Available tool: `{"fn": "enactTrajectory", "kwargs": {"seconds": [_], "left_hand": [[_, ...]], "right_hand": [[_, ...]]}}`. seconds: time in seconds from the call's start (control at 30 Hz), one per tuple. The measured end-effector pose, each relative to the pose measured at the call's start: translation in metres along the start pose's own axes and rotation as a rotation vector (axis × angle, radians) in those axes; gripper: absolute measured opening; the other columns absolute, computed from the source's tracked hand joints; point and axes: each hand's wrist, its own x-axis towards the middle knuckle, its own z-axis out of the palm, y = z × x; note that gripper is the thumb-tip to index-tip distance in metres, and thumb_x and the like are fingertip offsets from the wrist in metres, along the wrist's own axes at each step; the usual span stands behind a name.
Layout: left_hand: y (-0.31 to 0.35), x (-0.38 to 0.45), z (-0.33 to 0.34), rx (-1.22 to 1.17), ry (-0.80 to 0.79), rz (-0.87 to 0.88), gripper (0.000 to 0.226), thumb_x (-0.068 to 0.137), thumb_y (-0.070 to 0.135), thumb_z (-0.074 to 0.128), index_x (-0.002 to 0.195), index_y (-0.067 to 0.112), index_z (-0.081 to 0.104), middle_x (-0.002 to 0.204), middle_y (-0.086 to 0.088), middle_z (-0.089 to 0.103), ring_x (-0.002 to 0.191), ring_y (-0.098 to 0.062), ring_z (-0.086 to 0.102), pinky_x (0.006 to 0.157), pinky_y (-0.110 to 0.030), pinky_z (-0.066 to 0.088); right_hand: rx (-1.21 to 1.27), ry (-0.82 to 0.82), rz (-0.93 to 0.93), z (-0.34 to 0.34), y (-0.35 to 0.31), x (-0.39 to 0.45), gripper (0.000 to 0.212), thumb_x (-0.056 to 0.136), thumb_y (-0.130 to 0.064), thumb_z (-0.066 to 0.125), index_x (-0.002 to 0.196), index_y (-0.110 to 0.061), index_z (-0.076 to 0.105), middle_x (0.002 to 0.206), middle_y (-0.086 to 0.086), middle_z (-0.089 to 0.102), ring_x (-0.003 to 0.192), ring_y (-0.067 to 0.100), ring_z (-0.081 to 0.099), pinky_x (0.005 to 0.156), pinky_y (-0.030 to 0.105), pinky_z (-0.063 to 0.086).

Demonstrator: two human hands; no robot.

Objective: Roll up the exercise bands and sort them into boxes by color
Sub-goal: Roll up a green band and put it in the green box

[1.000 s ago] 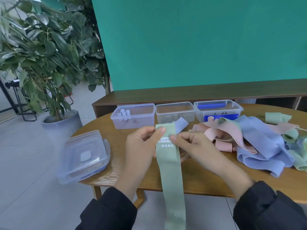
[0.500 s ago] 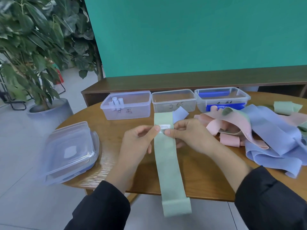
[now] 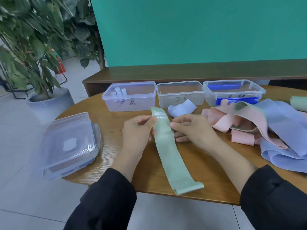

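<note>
Green band [image 3: 169,146] lies flat between left hand [image 3: 137,130] and right hand [image 3: 191,128], both pinching its edges.

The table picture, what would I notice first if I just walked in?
Probably the long pale green exercise band stretched flat mid-table, its far end pinched between the left hand and right hand. Next, the tangled pile of pink and blue bands at the right.

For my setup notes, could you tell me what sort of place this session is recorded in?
Probably an indoor recording set in an office or studio rather than a home: a plain teal backdrop stands behind a round wooden table, with a large potted plant on the tiled floor.
</note>
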Motion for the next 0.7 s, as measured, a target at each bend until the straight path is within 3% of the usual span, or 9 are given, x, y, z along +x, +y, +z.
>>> {"fn": "enactTrajectory", "kwargs": {"seconds": [0.1,0.23,0.37,0.5,0.6,0.7], "left_hand": [[-0.009,0.005,-0.002,0.041,0.015,-0.016,0.014,0.094,0.027,0.072,0.105,0.019,0.076,0.070,-0.003,0.074,0.051,-0.011,0.056,0.060,-0.026,0.051],[-0.019,0.006,-0.006,0.204,-0.068,-0.061,0.031,0.093,0.034,0.072,0.119,0.018,0.072,0.096,-0.001,0.076,0.061,-0.005,0.066,0.080,-0.030,0.060],[-0.017,-0.002,-0.012,0.252,-0.144,-0.066,0.030,0.094,0.033,0.070,0.122,0.024,0.072,0.106,0.003,0.074,0.075,-0.004,0.068,0.080,-0.023,0.057],[-0.017,-0.012,-0.013,0.296,-0.154,-0.037,0.030,0.092,0.032,0.071,0.122,0.031,0.072,0.112,0.012,0.071,0.104,-0.009,0.067,0.098,-0.035,0.056],[-0.017,-0.018,-0.009,0.291,-0.100,-0.023,0.027,0.091,0.027,0.073,0.118,0.030,0.072,0.106,0.013,0.072,0.102,-0.008,0.067,0.096,-0.036,0.057],[-0.017,-0.025,-0.002,0.219,-0.082,-0.011,0.027,0.089,0.016,0.075,0.113,0.027,0.072,0.102,0.009,0.071,0.101,-0.010,0.067,0.095,-0.033,0.056]], "right_hand": [[-0.095,-0.004,-0.022,0.005,0.008,0.001,0.022,0.088,-0.018,0.078,0.107,-0.009,0.071,0.095,0.006,0.076,0.078,0.016,0.075,0.072,0.023,0.061],[-0.533,0.030,-0.153,0.003,0.013,0.001,0.024,0.088,-0.030,0.077,0.110,-0.021,0.072,0.099,-0.009,0.071,0.095,0.005,0.065,0.080,0.016,0.045],[-0.544,-0.022,-0.171,-0.001,0.012,-0.005,0.021,0.091,-0.030,0.073,0.111,-0.022,0.072,0.101,-0.013,0.071,0.095,0.001,0.064,0.081,0.015,0.048],[-0.522,-0.065,-0.182,-0.004,0.011,-0.010,0.019,0.094,-0.031,0.069,0.112,-0.026,0.072,0.106,-0.016,0.071,0.095,-0.005,0.062,0.072,0.001,0.043],[-0.488,-0.090,-0.188,-0.005,0.010,-0.014,0.023,0.093,-0.031,0.070,0.115,-0.024,0.071,0.107,-0.015,0.070,0.095,-0.006,0.063,0.075,-0.002,0.042],[-0.479,-0.129,-0.197,-0.002,0.013,-0.016,0.031,0.091,-0.030,0.073,0.122,-0.023,0.069,0.107,-0.015,0.070,0.093,-0.003,0.065,0.083,0.006,0.048]]}}
